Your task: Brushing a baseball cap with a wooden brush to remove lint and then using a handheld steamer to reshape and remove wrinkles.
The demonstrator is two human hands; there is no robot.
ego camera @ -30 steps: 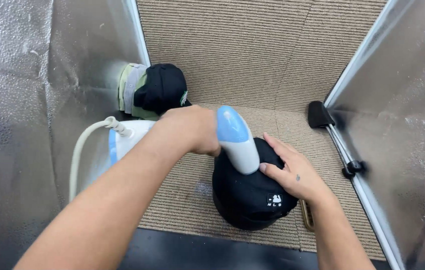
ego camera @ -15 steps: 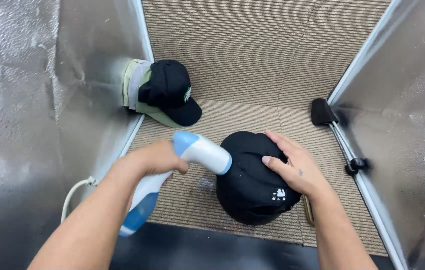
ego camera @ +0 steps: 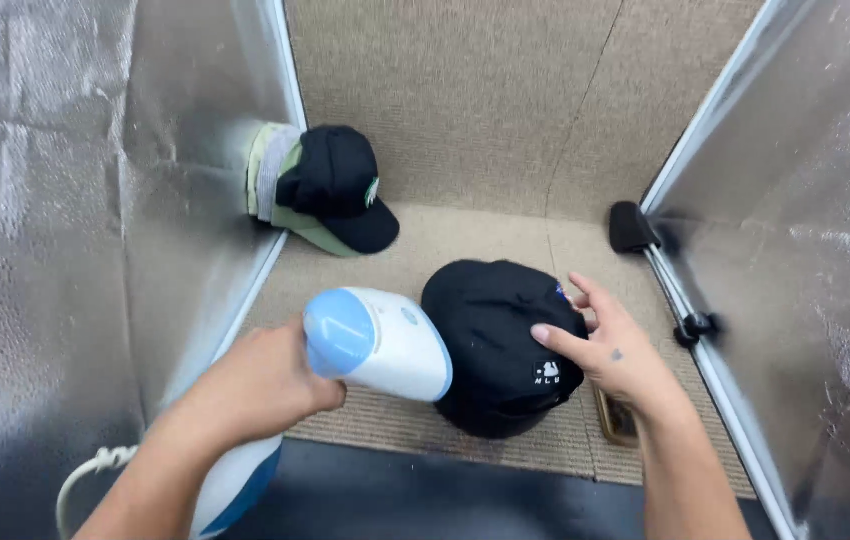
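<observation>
My left hand (ego camera: 260,385) grips the handle of a white and blue handheld steamer (ego camera: 377,343), whose head points right and sits against the left side of a black cap (ego camera: 493,340). The cap rests on a beige carpeted surface (ego camera: 465,120). My right hand (ego camera: 610,350) lies on the cap's right side, fingers spread and pressing on the fabric. The steamer's white cord (ego camera: 95,470) trails off at the lower left.
A stack of caps (ego camera: 320,190), black on top with green and pale ones beneath, leans against the left silver foil panel (ego camera: 75,220). Another foil panel (ego camera: 805,250) stands on the right with a black clamp (ego camera: 633,226) at its base.
The steamer has swung down from upright and drawn left of the cap, its head now pointing at the cap's left side. My right hand stays on the cap.
</observation>
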